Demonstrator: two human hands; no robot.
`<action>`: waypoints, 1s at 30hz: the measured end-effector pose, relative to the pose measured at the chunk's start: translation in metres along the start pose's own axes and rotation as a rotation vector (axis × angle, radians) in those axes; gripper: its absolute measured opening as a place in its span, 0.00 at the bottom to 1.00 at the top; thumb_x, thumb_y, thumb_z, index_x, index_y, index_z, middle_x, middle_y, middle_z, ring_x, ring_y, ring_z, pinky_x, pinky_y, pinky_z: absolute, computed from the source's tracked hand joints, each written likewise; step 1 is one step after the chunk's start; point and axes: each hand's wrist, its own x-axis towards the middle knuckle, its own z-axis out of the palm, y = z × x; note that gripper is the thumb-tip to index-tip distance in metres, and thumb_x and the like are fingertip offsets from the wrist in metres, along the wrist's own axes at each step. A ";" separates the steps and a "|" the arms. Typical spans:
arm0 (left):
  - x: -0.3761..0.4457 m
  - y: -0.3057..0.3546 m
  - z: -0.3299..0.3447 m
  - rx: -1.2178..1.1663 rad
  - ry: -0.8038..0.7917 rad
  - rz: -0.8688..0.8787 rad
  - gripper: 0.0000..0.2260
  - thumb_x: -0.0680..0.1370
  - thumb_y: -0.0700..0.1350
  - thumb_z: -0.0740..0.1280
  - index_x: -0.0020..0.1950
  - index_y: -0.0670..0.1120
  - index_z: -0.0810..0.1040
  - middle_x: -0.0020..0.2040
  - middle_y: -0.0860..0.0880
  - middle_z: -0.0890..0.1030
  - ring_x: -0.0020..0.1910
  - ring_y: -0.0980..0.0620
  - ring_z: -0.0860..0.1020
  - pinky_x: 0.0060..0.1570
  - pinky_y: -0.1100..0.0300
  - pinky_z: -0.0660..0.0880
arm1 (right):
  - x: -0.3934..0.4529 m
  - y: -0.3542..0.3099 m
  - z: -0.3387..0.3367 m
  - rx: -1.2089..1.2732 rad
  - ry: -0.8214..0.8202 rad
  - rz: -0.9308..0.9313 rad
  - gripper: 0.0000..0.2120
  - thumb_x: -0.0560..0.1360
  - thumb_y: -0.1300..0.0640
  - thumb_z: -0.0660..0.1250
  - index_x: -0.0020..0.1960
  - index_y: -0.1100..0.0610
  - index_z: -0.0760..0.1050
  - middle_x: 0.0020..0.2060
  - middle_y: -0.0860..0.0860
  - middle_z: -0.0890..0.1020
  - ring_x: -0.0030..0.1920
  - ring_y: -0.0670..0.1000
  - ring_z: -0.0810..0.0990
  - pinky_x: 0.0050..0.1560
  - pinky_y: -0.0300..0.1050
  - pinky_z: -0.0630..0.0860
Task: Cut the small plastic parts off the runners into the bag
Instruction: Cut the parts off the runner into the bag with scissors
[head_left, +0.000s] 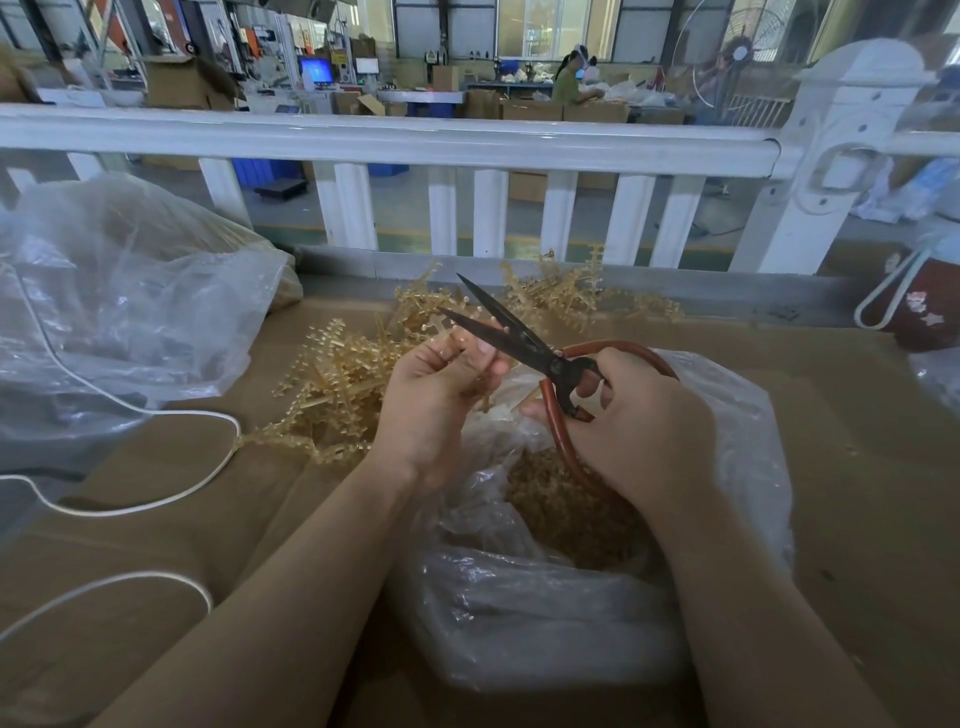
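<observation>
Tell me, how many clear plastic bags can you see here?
3: one bag under the hands, holding cut parts; a big one at left; another's edge at far right, mostly cut off.

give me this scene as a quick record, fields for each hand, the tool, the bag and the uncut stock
left hand: left hand pinches a runner above the bag
right hand: right hand grips the red handles of the scissors
tool: blades open, pointing up and away
bag: clear bag in front of the person, mouth open, cut parts inside
uncut stock: pile of runners on the brown table beyond the bag
other: second clear bag at far left, white cord across the table
</observation>
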 end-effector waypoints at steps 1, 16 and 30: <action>0.000 0.000 0.000 -0.008 -0.003 0.000 0.03 0.78 0.36 0.66 0.45 0.39 0.78 0.37 0.48 0.80 0.37 0.55 0.78 0.46 0.62 0.75 | 0.000 0.000 0.000 -0.001 0.011 -0.004 0.21 0.68 0.28 0.64 0.38 0.46 0.68 0.28 0.37 0.66 0.29 0.37 0.66 0.29 0.34 0.58; -0.002 0.002 0.004 0.044 0.028 0.076 0.04 0.79 0.34 0.64 0.52 0.36 0.75 0.40 0.44 0.76 0.37 0.53 0.76 0.43 0.63 0.74 | -0.002 0.001 -0.001 0.023 0.085 -0.043 0.22 0.69 0.32 0.73 0.36 0.46 0.67 0.28 0.39 0.70 0.27 0.42 0.67 0.28 0.34 0.61; -0.002 0.000 0.003 0.142 0.003 0.136 0.02 0.79 0.33 0.65 0.50 0.35 0.78 0.42 0.43 0.78 0.40 0.52 0.77 0.47 0.59 0.74 | -0.001 0.000 -0.002 0.039 0.070 -0.027 0.21 0.68 0.33 0.74 0.37 0.45 0.67 0.27 0.36 0.65 0.27 0.37 0.65 0.28 0.34 0.61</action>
